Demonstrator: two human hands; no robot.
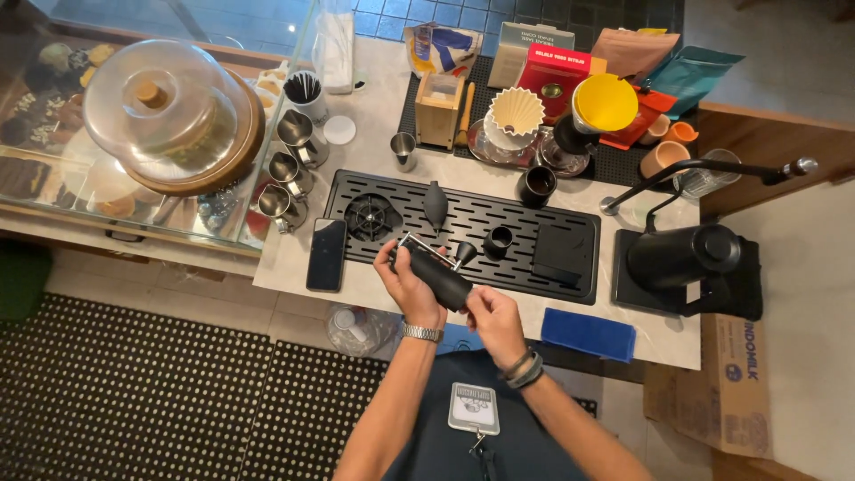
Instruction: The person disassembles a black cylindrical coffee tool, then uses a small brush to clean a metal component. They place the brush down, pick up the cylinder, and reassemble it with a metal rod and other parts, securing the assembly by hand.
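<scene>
Both hands hold a black hand coffee grinder (438, 274) with a thin metal crank arm and a black knob, over the front edge of a black slotted drip tray (534, 218). My left hand (405, 283) wraps the grinder's upper body, a metal watch on the wrist. My right hand (492, 319) grips its lower end, dark bands on the wrist. On the tray lie a black air blower (435, 204), a small black cup (498, 240) and a dark cup (537, 185).
A black phone (327, 254) lies left of the tray, steel pitchers (289, 174) beyond it, a glass cake dome (169, 111) far left. A black gooseneck kettle (686, 258) stands right, a blue cloth (588, 333) at the counter edge. Drippers, boxes and bags crowd the back.
</scene>
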